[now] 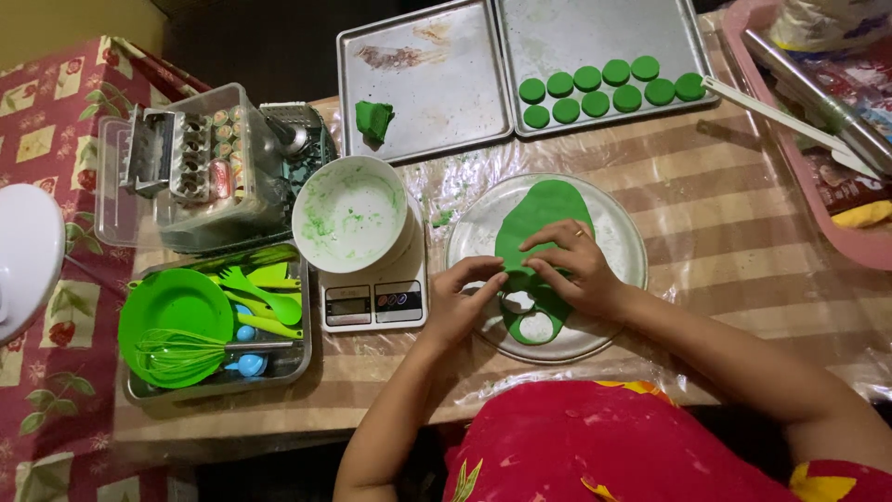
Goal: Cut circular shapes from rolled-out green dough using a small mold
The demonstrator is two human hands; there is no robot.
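A rolled-out sheet of green dough (pixel 539 216) lies on a round glass plate (pixel 621 232); round holes are cut from its near end. My left hand (pixel 462 297) and my right hand (pixel 571 265) both press on the dough near the middle of the sheet, fingers curled over one spot; whatever is under the fingers is hidden. Several green dough discs (pixel 609 85) sit in two rows on the right baking tray (pixel 595 33). A lump of green dough (pixel 373 120) rests on the left baking tray (pixel 427 79).
A white bowl smeared with green (pixel 350 214) stands on a kitchen scale (pixel 373 302). A metal tray (pixel 139 395) at left holds a green plate, whisk and spoons. Behind it is a clear box (pixel 200 163) of tools. A pink tray (pixel 818 139) lies at right.
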